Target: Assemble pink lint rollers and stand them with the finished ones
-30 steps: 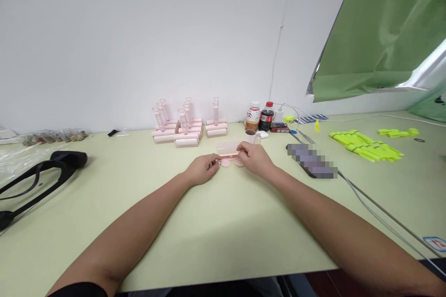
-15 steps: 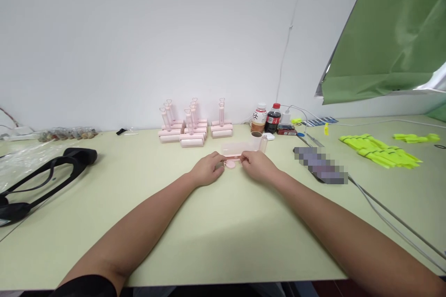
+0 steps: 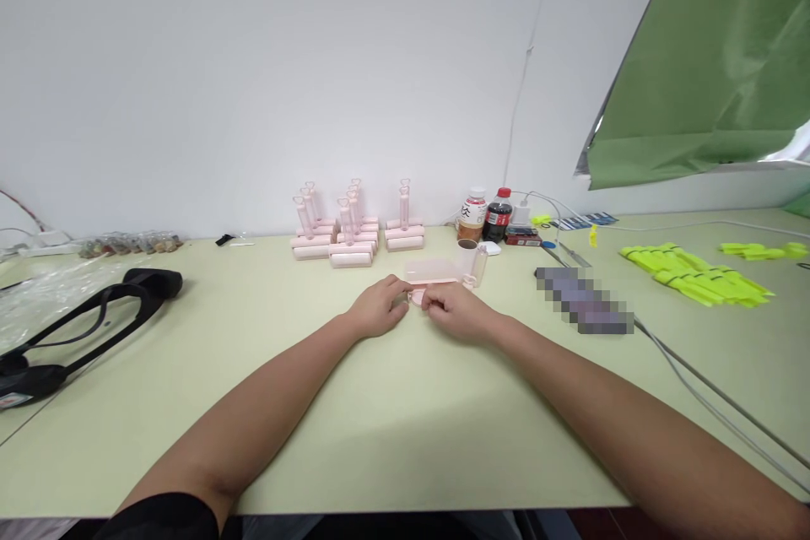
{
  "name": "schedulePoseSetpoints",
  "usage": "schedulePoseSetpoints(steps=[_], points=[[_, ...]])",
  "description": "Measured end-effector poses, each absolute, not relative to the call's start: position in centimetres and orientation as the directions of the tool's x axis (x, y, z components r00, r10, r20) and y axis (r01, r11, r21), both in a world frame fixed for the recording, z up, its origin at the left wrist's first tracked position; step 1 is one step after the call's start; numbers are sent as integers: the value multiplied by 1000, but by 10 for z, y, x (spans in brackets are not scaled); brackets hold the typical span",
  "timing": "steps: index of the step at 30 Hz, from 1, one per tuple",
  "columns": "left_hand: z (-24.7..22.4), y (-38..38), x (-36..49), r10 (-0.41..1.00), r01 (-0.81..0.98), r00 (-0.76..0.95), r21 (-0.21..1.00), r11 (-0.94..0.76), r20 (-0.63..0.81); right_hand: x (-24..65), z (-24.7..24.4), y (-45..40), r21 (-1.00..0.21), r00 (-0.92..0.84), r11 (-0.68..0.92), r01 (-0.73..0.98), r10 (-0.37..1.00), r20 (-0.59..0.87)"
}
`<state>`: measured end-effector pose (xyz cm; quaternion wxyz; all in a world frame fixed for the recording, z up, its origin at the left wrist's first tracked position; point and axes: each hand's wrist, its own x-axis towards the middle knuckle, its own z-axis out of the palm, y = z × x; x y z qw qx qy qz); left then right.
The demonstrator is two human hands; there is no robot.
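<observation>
A small flat pink piece with a round end point(image 3: 418, 297) is on the table in front of me, partly covered by my fingers. My left hand point(image 3: 378, 306) curls its fingers at the piece's left end, in a pinch. My right hand point(image 3: 461, 312) is closed, its fingertips over the right side of the round end; what they hold, if anything, is hidden. Just behind my hands lies a translucent pink case point(image 3: 431, 272). At its right stand an upright clear pink tube point(image 3: 479, 267) and a cup point(image 3: 467, 251) with a dark inside.
Along the wall sit several pink cases point(image 3: 352, 256) with heart-topped tubes point(image 3: 346, 219). A white-capped bottle point(image 3: 472, 215) and a cola bottle point(image 3: 497, 218) stand to their right. Right are a blurred-out phone point(image 3: 583, 300), cables and yellow strips point(image 3: 696, 272); left is a black headset point(image 3: 94, 329).
My right hand has moved left and slightly down, onto the round end of the pink piece. A small pink part now shows beside the tube. My left hand stays nearly in place.
</observation>
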<state>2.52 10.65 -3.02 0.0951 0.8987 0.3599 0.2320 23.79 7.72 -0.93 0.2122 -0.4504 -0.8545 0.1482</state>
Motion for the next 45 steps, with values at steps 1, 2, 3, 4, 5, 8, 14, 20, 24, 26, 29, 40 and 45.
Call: schedulePoseSetpoints(steps=[1,2,3,4,5,8,14,20,24,26,29,40,45], points=[[-30,107,25,692,603,632,339,-722,350,236,-11,75,-455,-562,582,673,804,197],[-30,107,25,694,605,630,340,-720,349,234,-12,73,-465,-609,603,649,777,158],[-30,107,25,696,607,629,340,-718,347,232,-13,71,-470,-641,612,636,758,120],[-30,107,25,699,611,627,340,-715,345,231,-14,70,-470,-655,612,636,750,89],[-31,107,25,701,613,625,340,-713,343,230,-14,69,-467,-655,604,646,753,67],[-32,105,25,703,609,624,352,-711,342,229,-13,68,-469,-631,576,670,774,50],[-17,121,30,777,694,431,383,-610,458,226,-9,70,-485,-601,539,689,799,33],[50,186,54,807,811,267,329,-483,527,226,-7,67,-504,-607,537,676,794,33],[88,222,68,813,862,272,245,-444,515,227,-8,67,-519,-593,514,683,805,16],[98,233,72,821,882,281,202,-425,497,227,-9,67,-515,-593,516,684,805,20],[100,242,73,828,898,320,131,-420,461,226,-10,68,-513,-595,523,680,803,29],[126,236,33,901,990,142,-63,-127,411,225,-10,67,-513,-591,528,676,805,49],[121,219,-5,964,999,40,0,-41,263,227,-8,67,-521,-589,522,675,807,47]])
